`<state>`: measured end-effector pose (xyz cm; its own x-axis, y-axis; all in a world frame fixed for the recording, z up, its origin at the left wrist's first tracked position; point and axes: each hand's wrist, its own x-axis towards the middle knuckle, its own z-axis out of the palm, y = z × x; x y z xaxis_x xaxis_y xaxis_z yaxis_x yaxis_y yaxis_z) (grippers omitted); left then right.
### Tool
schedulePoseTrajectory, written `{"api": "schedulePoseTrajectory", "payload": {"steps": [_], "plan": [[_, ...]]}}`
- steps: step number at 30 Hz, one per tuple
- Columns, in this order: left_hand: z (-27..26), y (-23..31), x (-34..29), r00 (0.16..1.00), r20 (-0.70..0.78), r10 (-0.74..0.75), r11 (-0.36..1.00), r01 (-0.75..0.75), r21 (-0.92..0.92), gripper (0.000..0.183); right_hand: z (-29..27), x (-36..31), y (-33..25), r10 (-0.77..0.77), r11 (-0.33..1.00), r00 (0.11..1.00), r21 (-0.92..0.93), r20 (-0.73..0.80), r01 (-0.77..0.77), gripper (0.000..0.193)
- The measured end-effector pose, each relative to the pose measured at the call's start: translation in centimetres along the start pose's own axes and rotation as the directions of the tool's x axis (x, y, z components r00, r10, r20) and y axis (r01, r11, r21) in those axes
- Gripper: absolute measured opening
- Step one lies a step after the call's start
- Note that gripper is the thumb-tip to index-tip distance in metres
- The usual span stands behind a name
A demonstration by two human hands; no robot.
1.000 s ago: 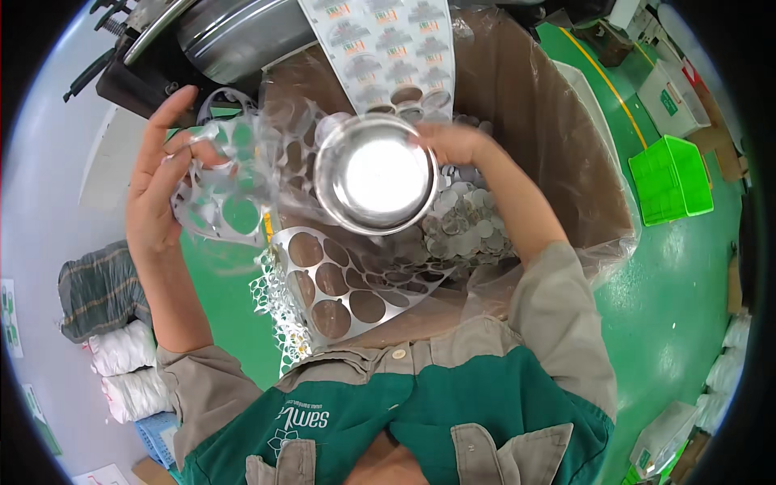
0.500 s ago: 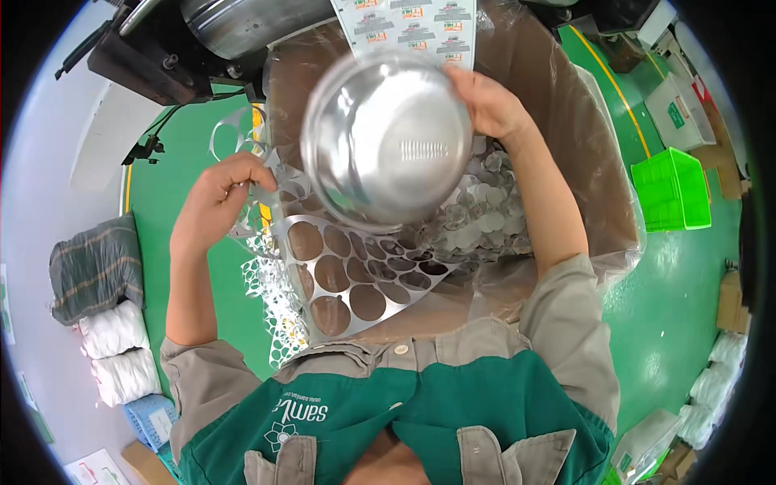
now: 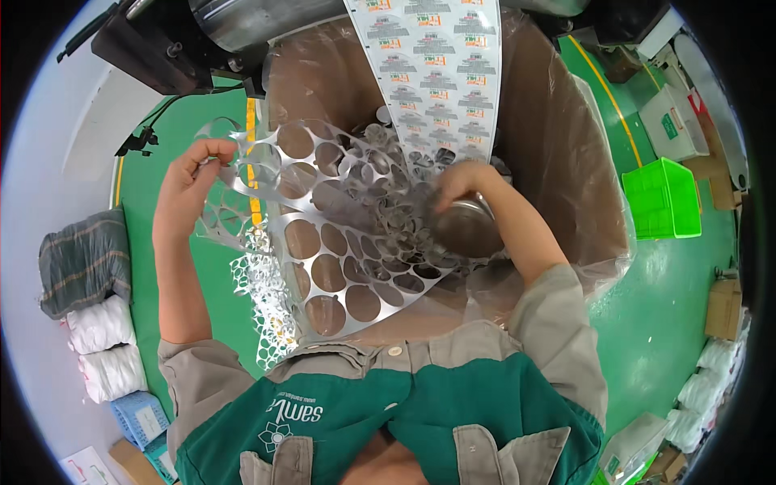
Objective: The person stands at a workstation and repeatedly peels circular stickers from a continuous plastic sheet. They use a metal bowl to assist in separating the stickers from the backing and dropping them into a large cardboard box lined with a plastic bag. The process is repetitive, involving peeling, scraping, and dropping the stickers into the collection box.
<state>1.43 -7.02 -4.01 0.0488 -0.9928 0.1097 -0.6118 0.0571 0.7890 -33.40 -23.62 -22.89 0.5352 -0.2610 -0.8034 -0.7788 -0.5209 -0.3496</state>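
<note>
My left hand is closed in a pinch on the edge of a punched foil web. This silver web, full of round holes, stretches rightward from my fingers over the box rim. My right hand grips a shiny metal bowl, low in the box among loose round foil discs. The hand hides part of the bowl, and motion blurs both. Another stretch of punched foil lies across the near left side of the box.
A large box lined with clear plastic stands before me. Into it hangs a printed foil sheet from a machine roller. Foil scraps cover the floor at left. A green crate stands at right.
My right hand has lowered the bowl from above the box to among the discs. My left hand has moved left, drawing the punched foil outward. More of the printed sheet shows.
</note>
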Motion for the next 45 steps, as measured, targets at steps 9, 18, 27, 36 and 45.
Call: {"api": "schedulePoseTrajectory", "payload": {"steps": [9, 18, 27, 36, 45], "plan": [[-0.9, -1.8, -0.7, 0.984, 0.032, -0.173, 0.974, 0.175, -0.142, 0.031, -5.7, -6.3, 0.0, -0.047, -0.462, 0.431, 0.403, -0.901, 0.790, 0.037], [0.2, 0.9, 0.0, 0.992, 0.070, -0.109, 0.953, 0.125, -0.278, 0.027, 6.4, 5.0, 7.3, 0.295, 0.942, 0.878, -0.042, -0.377, -0.334, 0.053], [-1.6, 5.7, -0.3, 0.998, -0.029, 0.059, 0.958, -0.065, -0.278, 0.030, -7.1, -11.7, -1.9, -0.312, -0.023, 0.458, 0.488, -0.833, 0.873, 0.049], [-16.0, 8.0, -7.4, 0.581, -0.781, 0.232, 0.908, -0.416, -0.040, 0.036, 4.4, 6.1, 4.9, 0.154, 0.987, 0.894, 0.028, -0.420, -0.157, 0.068], [-20.6, -7.7, -13.6, 0.916, -0.391, 0.089, 0.477, 0.306, 0.824, 0.035, 4.0, 3.7, 6.6, 0.192, 0.973, 0.914, 0.194, -0.358, -0.128, 0.045]]}}
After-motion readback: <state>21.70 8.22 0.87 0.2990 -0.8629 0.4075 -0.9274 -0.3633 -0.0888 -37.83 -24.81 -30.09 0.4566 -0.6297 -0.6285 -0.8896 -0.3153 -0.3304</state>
